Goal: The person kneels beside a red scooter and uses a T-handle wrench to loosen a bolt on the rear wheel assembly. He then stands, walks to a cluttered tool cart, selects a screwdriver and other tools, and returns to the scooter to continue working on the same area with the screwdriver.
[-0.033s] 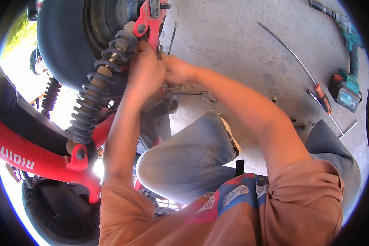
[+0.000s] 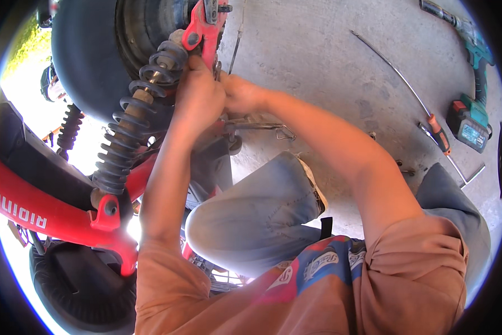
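Both hands are close together at the lower end of a red metal arm (image 2: 209,47), beside a black coil-spring shock absorber (image 2: 129,117). My left hand (image 2: 202,97) is closed, its fingers curled in behind the red arm; what they grip is hidden. Against it, from the right, rests my right hand (image 2: 242,96), also closed, its fingertips out of sight behind the left. A small metal piece (image 2: 217,70) shows just above where the hands meet; I cannot make out its kind. Behind the spring stands a black wheel (image 2: 86,61).
On the concrete floor at right lie a teal cordless impact wrench (image 2: 477,106), a long pry bar (image 2: 393,70), an orange-handled screwdriver (image 2: 439,134) and an L-shaped metal bar (image 2: 474,176). A red frame tube (image 2: 55,223) runs along the left. My bent knee (image 2: 223,229) is below the hands.
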A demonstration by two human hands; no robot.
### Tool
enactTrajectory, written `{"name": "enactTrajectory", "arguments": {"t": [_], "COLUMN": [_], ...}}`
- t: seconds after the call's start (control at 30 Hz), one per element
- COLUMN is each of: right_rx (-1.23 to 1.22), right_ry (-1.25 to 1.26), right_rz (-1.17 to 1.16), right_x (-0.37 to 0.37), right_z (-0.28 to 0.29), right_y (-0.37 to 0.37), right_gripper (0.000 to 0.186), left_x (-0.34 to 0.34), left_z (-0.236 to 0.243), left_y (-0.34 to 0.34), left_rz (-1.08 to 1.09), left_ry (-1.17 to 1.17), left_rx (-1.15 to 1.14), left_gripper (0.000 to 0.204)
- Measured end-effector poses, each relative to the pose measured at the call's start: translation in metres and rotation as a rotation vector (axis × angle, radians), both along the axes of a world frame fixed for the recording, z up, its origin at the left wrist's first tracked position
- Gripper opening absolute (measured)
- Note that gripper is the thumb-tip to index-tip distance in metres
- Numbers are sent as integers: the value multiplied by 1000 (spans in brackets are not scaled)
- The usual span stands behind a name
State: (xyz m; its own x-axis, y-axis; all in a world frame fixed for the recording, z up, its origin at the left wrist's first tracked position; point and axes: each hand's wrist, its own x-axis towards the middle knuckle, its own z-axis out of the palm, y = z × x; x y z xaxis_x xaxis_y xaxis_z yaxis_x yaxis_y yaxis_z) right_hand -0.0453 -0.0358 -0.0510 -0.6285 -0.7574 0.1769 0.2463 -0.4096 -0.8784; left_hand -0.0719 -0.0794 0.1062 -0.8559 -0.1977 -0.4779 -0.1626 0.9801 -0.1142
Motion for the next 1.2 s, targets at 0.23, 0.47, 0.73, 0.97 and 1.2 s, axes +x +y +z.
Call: {"name": "enactTrajectory", "arguments": {"t": [0.23,0.47,0.73,0.97,1.2], "right_rx": [435,277,194,416,359], "right_ry": [-491,-646,-674,-788,-1029], "right_rz": [-170,-512,-479,-410,-571], "right_x": [25,30,33,26,33], "right_z": [35,43,30,47,56], "right_y": [-14,-43,-53,-42,-52], "right_gripper": [35,31,31,30,29], "left_x": [5,4,5,-2,0], "left_z": [-9,-7,-9,-8,-9], "left_y": [-1,5,-1,7,7], "left_rz": [28,-26,-38,138,49], "left_ry": [29,110,113,-17,22], "left_rx": [-35,-4,-4,-42,-56], "left_gripper": [36,27,26,35,38]}}
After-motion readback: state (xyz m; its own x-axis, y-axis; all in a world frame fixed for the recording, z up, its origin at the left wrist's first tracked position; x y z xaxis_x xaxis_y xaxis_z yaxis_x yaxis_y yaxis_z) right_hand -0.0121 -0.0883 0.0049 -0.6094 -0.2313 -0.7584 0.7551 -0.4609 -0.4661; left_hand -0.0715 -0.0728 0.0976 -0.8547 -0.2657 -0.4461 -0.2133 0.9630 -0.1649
